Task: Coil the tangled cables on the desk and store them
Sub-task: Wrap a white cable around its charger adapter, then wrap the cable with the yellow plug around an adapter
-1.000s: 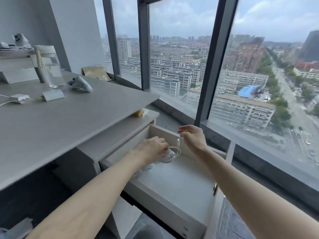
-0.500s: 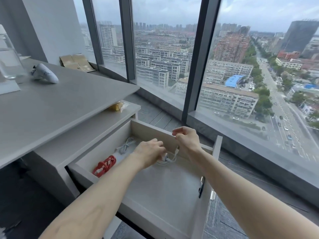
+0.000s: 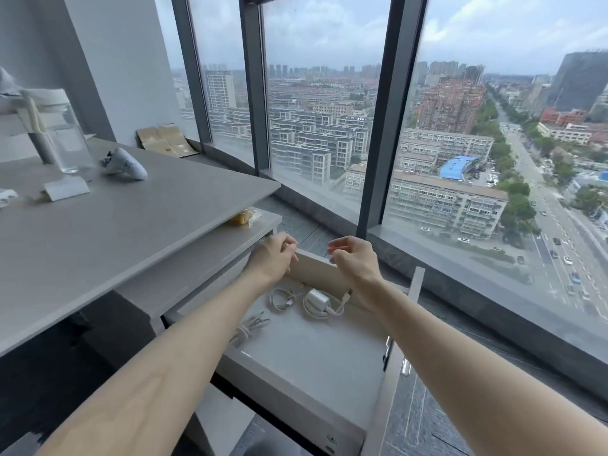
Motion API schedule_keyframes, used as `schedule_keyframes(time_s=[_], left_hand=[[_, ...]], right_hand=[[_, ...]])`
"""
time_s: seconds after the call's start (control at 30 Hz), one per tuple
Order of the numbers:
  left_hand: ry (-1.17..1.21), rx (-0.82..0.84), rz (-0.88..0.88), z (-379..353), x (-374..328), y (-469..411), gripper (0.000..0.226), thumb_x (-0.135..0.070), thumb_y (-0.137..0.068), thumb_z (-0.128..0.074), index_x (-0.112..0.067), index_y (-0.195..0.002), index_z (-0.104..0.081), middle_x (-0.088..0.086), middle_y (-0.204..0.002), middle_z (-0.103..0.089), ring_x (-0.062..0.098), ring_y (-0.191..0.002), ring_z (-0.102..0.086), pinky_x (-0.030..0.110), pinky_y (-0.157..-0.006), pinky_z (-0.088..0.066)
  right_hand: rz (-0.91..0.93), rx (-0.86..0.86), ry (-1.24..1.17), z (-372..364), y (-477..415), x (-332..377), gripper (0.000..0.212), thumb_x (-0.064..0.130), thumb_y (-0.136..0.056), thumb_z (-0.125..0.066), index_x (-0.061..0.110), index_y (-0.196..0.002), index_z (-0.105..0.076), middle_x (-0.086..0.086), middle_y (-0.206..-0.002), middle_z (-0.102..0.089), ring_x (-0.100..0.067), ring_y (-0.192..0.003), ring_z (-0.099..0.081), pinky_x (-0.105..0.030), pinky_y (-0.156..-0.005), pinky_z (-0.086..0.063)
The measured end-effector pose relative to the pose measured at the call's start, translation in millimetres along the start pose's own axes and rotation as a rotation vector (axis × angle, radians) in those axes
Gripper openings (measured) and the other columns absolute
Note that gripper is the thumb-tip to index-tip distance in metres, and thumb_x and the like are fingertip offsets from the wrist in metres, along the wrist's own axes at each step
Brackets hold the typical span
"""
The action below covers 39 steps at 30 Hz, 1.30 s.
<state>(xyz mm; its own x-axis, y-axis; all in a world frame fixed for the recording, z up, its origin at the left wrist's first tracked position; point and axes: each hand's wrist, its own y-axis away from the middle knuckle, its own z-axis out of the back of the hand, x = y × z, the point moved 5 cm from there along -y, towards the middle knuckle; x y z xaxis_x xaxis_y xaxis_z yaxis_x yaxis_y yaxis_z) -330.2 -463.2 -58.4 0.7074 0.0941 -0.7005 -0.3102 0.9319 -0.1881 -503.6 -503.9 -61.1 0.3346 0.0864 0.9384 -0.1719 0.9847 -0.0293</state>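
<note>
Coiled white cable [image 3: 312, 313] w/ charger [image 3: 317, 299]; in drawer [image 3: 312, 360]

Left hand [image 3: 273, 258] and right hand [image 3: 353, 260]: fingers curl away from us and the tips are blurred, so we can't tell if either pinches anything. Left forearm [image 3: 197, 340] covers part of the cable bundle [image 3: 251, 325] in the drawer [image 3: 312, 357]. The plug [image 3: 347, 295] sits right against the right wrist, and where it goes past that is hidden. The table [image 3: 131, 232] lip hides most of a yellow item [image 3: 245, 218], too blurred to identify. The left edge cuts off the table and a small white thing [image 3: 6, 196].
</note>
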Motion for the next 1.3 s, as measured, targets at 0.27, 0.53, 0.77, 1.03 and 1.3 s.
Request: schedule_keyframes(time_s=[0.27,0.53,0.77,1.03,1.3], left_hand=[[0.253,-0.247,0.166,87.4,-10.5,41.4,0.047,-0.045,-0.098,-0.042,-0.006,-0.079,-0.061,0.013,-0.062,-0.061,0.026,-0.047,-0.057,0.025,-0.045,-0.042],[0.265,-0.532,0.311,211.8,33.6,107.5,0.067,-0.062,-0.094,-0.022,-0.004,-0.063,-0.031,0.027,-0.071,-0.05,0.042,-0.076,-0.056,0.034,-0.058,-0.035],[0.248,-0.722,0.354,318.3,109.5,193.2,0.042,-0.054,-0.098,-0.028,-0.022,-0.088,-0.054,-0.002,-0.086,-0.065,0.019,-0.087,-0.06,0.04,-0.081,-0.051],[0.134,-0.77,0.508,401.4,205.0,267.4,0.032,-0.047,-0.099,-0.034,-0.026,-0.097,-0.058,-0.003,-0.114,-0.067,0.021,-0.11,-0.058,0.031,-0.095,-0.042],[-0.109,-0.584,0.482,422.3,236.7,218.9,0.042,-0.038,-0.103,-0.029,-0.022,-0.139,-0.044,0.001,-0.144,-0.047,0.02,-0.131,-0.041,0.024,-0.098,-0.03]], right_hand=[[0.199,0.055,-0.064,-38.8,46.5,81.3,0.038,0.034,-0.104,-0.044,0.012,-0.085,-0.068,0.003,-0.048,-0.055,-0.002,-0.032,-0.042,-0.018,-0.04,-0.036],[0.291,0.217,-0.157,-138.2,100.9,162.4,0.067,0.054,-0.102,-0.03,0.014,-0.052,-0.051,0.005,-0.04,-0.049,-0.016,-0.046,-0.047,-0.028,-0.057,-0.037],[0.405,0.476,-0.217,-263.3,172.9,217.3,0.036,0.037,-0.104,-0.036,0.011,-0.101,-0.06,-0.007,-0.081,-0.067,-0.021,-0.072,-0.063,-0.036,-0.056,-0.057],[0.681,0.686,0.243,-395.6,215.2,244.9,0.043,0.035,-0.103,-0.038,0.012,-0.138,-0.047,-0.016,-0.133,-0.058,-0.033,-0.123,-0.053,-0.033,-0.097,-0.039],[0.829,0.666,0.553,-461.6,184.3,262.7,0.048,0.036,-0.102,-0.037,0.011,-0.144,-0.039,-0.021,-0.146,-0.042,-0.038,-0.133,-0.04,-0.039,-0.109,-0.033]])
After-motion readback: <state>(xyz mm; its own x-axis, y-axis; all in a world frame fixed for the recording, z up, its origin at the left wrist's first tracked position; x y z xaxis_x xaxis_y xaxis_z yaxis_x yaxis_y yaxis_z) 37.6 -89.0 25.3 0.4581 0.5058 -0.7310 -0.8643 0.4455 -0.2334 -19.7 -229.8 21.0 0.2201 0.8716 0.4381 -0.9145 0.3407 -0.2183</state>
